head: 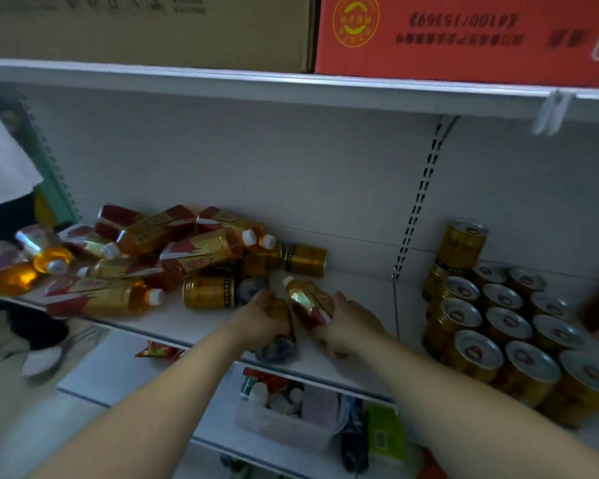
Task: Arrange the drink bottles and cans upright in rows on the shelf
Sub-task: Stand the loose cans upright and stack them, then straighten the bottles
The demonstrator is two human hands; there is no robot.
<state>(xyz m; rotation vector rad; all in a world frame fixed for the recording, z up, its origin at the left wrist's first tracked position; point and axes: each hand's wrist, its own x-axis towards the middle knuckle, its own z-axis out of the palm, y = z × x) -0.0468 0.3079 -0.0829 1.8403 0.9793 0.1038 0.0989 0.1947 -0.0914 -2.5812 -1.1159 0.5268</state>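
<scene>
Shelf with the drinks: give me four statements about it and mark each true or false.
1. The left hand grips a gold can. True.
2. The right hand is empty. False: it holds a tea bottle, cap pointing away.
3. The upright cans stand in rows on the right. True.
4. The pile of bottles on the left stands upright. False: they lie on their sides, jumbled together.

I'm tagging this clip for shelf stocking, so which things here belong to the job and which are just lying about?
Part of the job:
- can in left hand
- bottle in right hand
- toppled bottles
- upright cans
- shelf

Just lying about:
- brown carton
- red carton
- clear bin below
</scene>
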